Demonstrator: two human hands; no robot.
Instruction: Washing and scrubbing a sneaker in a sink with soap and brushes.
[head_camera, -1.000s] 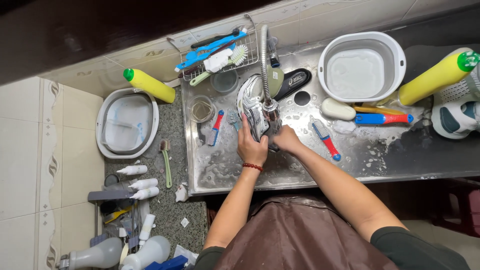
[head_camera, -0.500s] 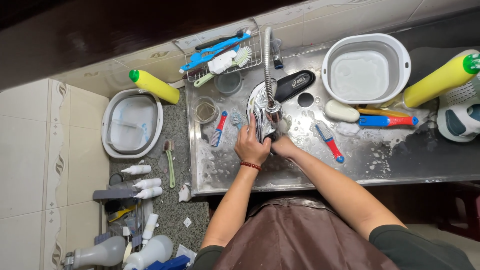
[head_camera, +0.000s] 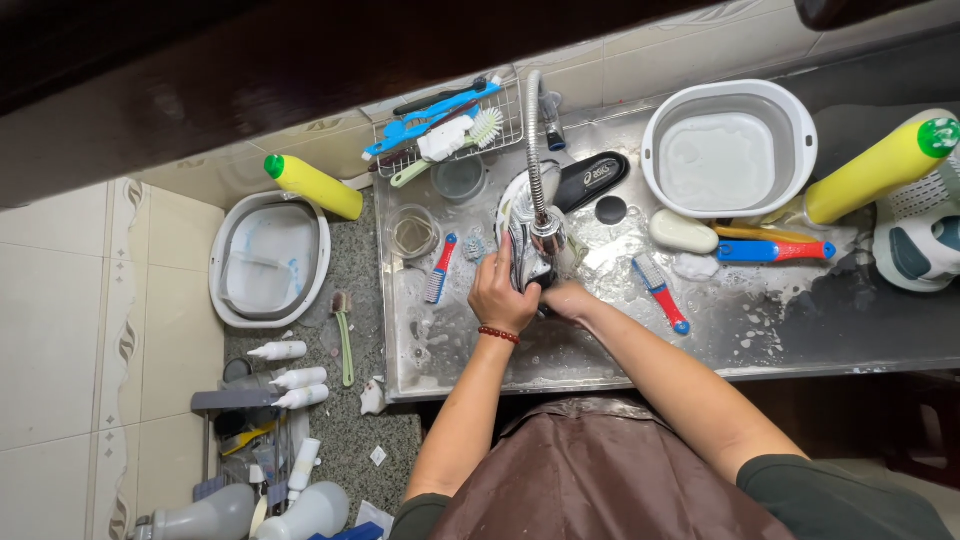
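Gripping a grey-white sneaker (head_camera: 527, 225) under the faucet (head_camera: 540, 190), left hand (head_camera: 503, 295) is clasping it; right hand (head_camera: 567, 298), at three o'clock, is clutching it too.

1. A shoe-washing station, likely a small cleaning shop or a home wash area.
2. A steel sink (head_camera: 640, 340) with a flexible faucet (head_camera: 535, 150) holds sneakers and brushes.
3. Detergent bottles, white basins (head_camera: 730, 150) and tiled walls (head_camera: 90, 300) surround it.
4. The person wears a brown apron (head_camera: 600, 470).
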